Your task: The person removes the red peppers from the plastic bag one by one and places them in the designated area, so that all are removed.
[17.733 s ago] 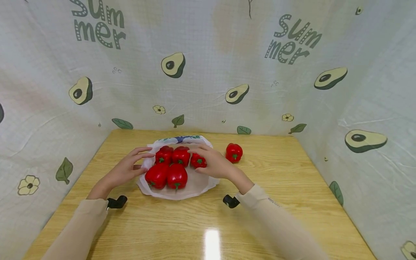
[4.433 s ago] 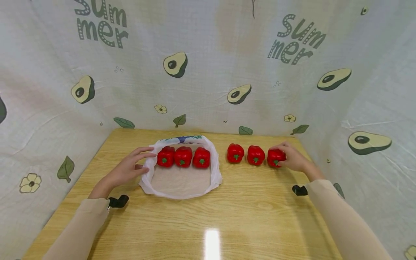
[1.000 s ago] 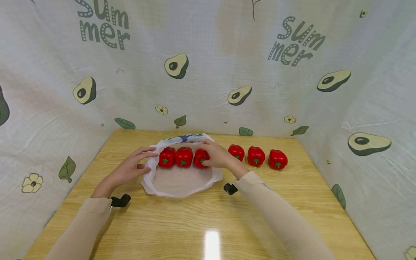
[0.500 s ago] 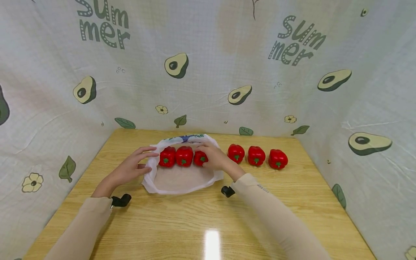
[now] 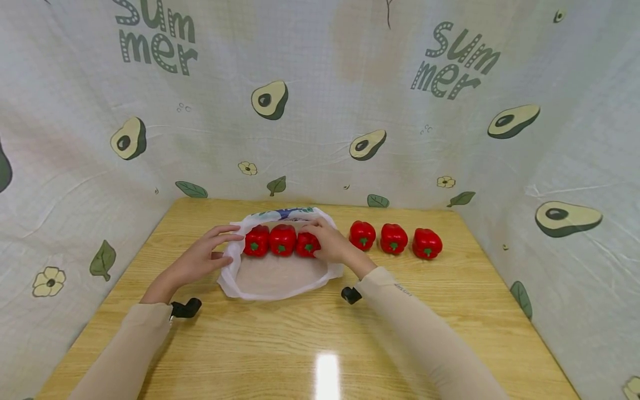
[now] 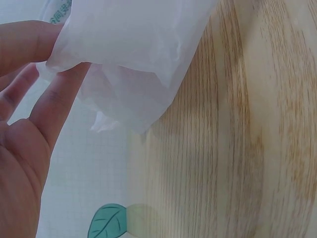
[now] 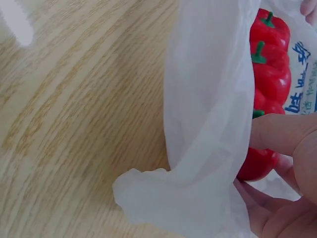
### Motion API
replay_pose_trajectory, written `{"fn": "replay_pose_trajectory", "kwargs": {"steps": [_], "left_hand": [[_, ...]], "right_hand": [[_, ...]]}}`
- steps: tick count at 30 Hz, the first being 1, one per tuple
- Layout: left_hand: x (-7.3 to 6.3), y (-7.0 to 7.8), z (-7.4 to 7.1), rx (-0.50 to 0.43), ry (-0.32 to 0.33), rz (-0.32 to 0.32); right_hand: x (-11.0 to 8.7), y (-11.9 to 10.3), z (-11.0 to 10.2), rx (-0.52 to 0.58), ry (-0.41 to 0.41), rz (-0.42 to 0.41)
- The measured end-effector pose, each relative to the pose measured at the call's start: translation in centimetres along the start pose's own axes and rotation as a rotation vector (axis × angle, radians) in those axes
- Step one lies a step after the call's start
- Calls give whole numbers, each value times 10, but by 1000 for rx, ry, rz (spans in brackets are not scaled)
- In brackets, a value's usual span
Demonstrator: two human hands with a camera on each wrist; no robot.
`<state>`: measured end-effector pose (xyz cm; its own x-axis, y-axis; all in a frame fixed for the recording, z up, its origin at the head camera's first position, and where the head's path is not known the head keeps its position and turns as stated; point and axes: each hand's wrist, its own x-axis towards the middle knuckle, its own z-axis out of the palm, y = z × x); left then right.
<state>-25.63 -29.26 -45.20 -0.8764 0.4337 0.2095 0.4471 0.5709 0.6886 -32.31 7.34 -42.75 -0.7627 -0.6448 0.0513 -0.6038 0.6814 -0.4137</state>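
Note:
A white plastic bag (image 5: 280,278) lies open-mouthed on the table, with three red bell peppers in a row along its far side. My right hand (image 5: 332,244) reaches in from the right and grips the rightmost bell pepper (image 5: 307,244). In the right wrist view, its thumb presses that pepper's near side, with the other fingers below. To its left sit the middle bell pepper (image 5: 282,240) and the leftmost bell pepper (image 5: 257,241). At the left rim rests my left hand (image 5: 200,258), fingers spread, fingertips tucked under the bag's edge in the left wrist view.
Right of the bag, three more red bell peppers stand in a row: the near one (image 5: 362,235), the middle one (image 5: 394,239) and the far-right one (image 5: 427,244). The wooden table (image 5: 280,344) is bordered by a printed cloth curtain (image 5: 320,111) at the back and sides.
Five peppers in the bag and one outside have become three in, three in a row outside. My right hand left the row's last pepper, returned to the bag, and is nearly still this last second.

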Motion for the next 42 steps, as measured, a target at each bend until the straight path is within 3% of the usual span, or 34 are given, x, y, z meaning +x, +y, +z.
{"fn": "replay_pose_trajectory", "kwargs": {"steps": [12, 24, 33, 42], "left_hand": [[0, 2, -2, -22, -8, 3], [0, 3, -1, -20, -8, 18], [-2, 4, -2, -3, -4, -3], [-3, -2, -1, 21, 3, -6]], "right_hand": [[-4, 6, 12, 16, 70, -22], [-18, -6, 0, 3, 37, -94], [-56, -17, -38, 91, 73, -94], [-102, 7, -63, 14, 183, -78]]}}
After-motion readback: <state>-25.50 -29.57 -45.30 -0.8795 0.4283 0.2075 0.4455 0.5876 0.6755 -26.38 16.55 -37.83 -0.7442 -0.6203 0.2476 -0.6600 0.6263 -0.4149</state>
